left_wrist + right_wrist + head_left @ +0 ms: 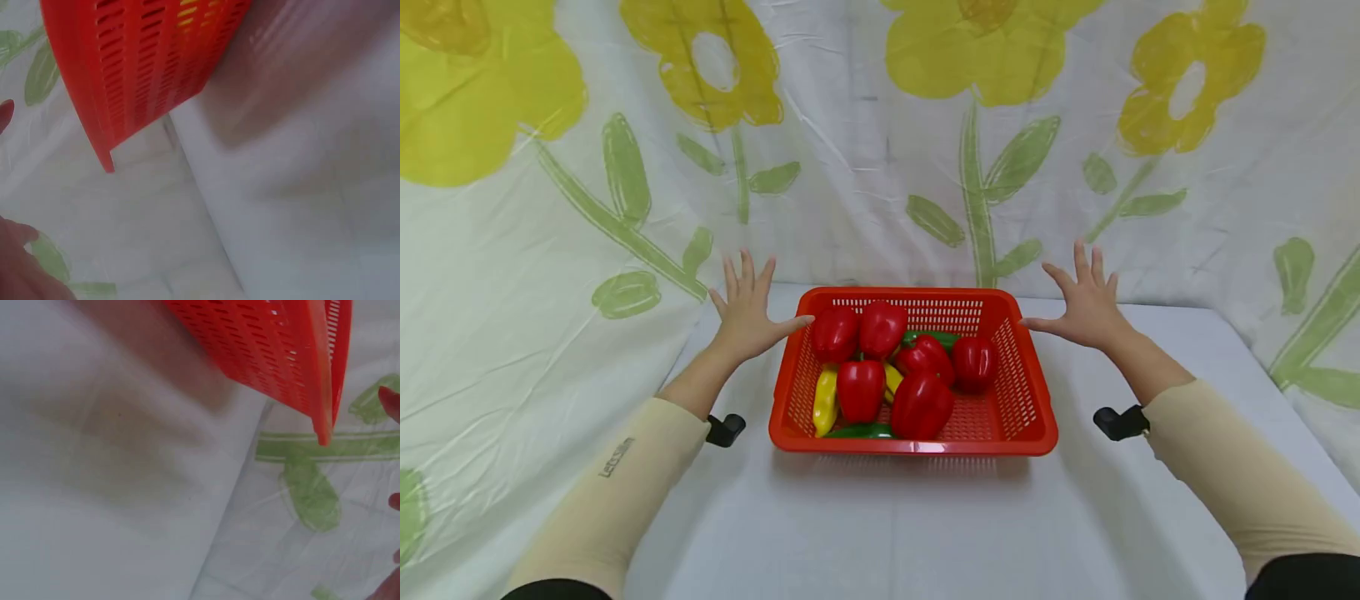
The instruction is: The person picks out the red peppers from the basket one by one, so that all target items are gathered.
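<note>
A red plastic basket [917, 447] with slotted walls sits in the middle of the white table. Inside lie several red bell peppers [922, 405], a yellow pepper [825, 402], another yellow piece [892, 382] partly hidden, and two long green vegetables [861, 431], largely covered. My left hand [748, 315] is spread wide at the basket's left side, its thumb tip overlapping the rim in the head view. On the other side my right hand [1084, 307] is spread likewise, thumb tip right at the right rim. Neither hand holds anything.
A white cloth [850, 183] painted with yellow flowers and green leaves hangs behind the table [850, 525]. Black wrist mounts [726, 430] sit on both forearms, over beige sleeves [1232, 467]. The table's back edge runs just behind the basket.
</note>
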A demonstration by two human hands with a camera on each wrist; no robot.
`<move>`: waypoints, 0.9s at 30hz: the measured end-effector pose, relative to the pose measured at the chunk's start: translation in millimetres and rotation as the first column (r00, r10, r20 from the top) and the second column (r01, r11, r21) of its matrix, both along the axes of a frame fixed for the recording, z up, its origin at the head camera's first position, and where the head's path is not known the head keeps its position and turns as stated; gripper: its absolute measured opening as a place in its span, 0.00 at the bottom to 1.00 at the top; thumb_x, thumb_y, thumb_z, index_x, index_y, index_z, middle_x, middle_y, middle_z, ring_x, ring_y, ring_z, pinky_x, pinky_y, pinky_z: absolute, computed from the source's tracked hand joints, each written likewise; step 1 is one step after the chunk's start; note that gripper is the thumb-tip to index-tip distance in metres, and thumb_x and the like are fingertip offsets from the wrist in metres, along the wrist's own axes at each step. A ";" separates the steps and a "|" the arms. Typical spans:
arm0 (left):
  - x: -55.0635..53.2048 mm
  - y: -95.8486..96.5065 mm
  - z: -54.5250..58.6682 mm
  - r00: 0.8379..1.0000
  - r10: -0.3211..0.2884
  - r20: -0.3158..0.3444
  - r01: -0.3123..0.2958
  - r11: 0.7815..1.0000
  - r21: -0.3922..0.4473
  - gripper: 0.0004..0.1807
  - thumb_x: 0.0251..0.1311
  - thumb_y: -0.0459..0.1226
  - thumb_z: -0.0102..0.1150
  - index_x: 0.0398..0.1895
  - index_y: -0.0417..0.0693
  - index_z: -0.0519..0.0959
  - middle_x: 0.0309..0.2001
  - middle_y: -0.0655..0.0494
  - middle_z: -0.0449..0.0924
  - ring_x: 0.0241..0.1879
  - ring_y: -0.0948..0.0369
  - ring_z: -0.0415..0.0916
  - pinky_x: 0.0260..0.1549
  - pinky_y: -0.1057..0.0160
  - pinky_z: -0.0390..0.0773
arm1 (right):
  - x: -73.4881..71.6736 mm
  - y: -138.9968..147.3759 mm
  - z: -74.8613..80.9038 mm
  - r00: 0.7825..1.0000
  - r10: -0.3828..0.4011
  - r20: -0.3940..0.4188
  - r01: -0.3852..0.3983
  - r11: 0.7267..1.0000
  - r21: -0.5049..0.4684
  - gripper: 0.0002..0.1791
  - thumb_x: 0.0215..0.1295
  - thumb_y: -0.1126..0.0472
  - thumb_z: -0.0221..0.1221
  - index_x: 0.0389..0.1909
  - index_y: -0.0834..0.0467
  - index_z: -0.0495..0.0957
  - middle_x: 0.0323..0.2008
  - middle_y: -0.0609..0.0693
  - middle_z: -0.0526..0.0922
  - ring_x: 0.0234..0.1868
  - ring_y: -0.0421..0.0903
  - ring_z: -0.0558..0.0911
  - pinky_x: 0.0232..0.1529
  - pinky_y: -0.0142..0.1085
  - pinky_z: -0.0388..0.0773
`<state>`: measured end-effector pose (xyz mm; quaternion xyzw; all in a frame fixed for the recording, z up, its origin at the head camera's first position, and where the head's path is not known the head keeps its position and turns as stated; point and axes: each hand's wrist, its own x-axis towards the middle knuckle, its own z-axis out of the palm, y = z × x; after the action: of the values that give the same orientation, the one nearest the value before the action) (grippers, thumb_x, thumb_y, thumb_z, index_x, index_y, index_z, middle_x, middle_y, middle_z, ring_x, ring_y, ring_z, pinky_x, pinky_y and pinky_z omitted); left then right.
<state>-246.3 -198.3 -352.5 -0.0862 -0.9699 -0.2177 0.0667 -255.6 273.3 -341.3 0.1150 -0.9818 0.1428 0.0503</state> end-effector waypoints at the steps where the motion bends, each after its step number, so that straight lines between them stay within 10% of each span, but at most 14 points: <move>1: 2.0 2.5 -0.6 0.999 0.013 0.050 -0.014 0.999 0.029 0.59 0.48 0.60 0.59 0.74 0.48 0.37 0.72 0.46 0.15 0.69 0.42 0.11 0.57 0.25 0.25 | 0.2 -1.3 2.4 0.999 -0.001 0.038 0.002 1.000 -0.016 0.52 0.47 0.40 0.65 0.69 0.61 0.56 0.72 0.67 0.29 0.70 0.68 0.27 0.59 0.74 0.32; 9: 18.7 18.6 -9.9 0.929 0.021 0.369 -0.120 0.962 0.247 0.57 0.54 0.53 0.58 0.72 0.37 0.32 0.72 0.34 0.23 0.70 0.36 0.24 0.61 0.27 0.40 | 2.4 -16.1 25.5 0.943 0.060 0.328 -0.015 0.990 -0.137 0.51 0.52 0.42 0.63 0.69 0.65 0.53 0.70 0.71 0.46 0.69 0.69 0.48 0.59 0.68 0.58; 16: 33.6 25.1 -22.1 0.851 -0.030 0.525 -0.242 0.864 0.442 0.54 0.58 0.45 0.55 0.72 0.39 0.27 0.72 0.34 0.36 0.70 0.41 0.43 0.63 0.42 0.61 | 6.5 -40.2 39.2 0.848 0.127 0.515 -0.005 0.973 -0.233 0.46 0.55 0.45 0.62 0.68 0.62 0.54 0.68 0.67 0.54 0.66 0.67 0.55 0.58 0.63 0.65; 21: 35.7 29.2 -30.9 0.849 -0.035 0.527 -0.287 0.808 0.515 0.49 0.59 0.38 0.53 0.72 0.39 0.30 0.70 0.34 0.45 0.66 0.42 0.55 0.60 0.45 0.67 | 8.6 -57.9 44.0 0.794 0.161 0.586 -0.014 0.969 -0.247 0.46 0.55 0.46 0.62 0.68 0.64 0.53 0.66 0.68 0.56 0.65 0.64 0.58 0.61 0.62 0.63; 27: 39.3 33.9 -43.6 0.884 -0.123 0.451 -0.234 0.721 0.653 0.39 0.57 0.27 0.50 0.69 0.36 0.43 0.62 0.34 0.60 0.55 0.43 0.69 0.51 0.48 0.76 | 4.7 -71.9 44.7 0.728 0.176 0.663 -0.004 0.968 -0.253 0.47 0.55 0.46 0.62 0.69 0.63 0.51 0.67 0.66 0.56 0.67 0.63 0.57 0.64 0.61 0.59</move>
<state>-207.0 -164.4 -396.0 0.0296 -0.8067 -0.5750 -0.1332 -250.9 201.4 -296.5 0.0960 -0.9011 0.2916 -0.3062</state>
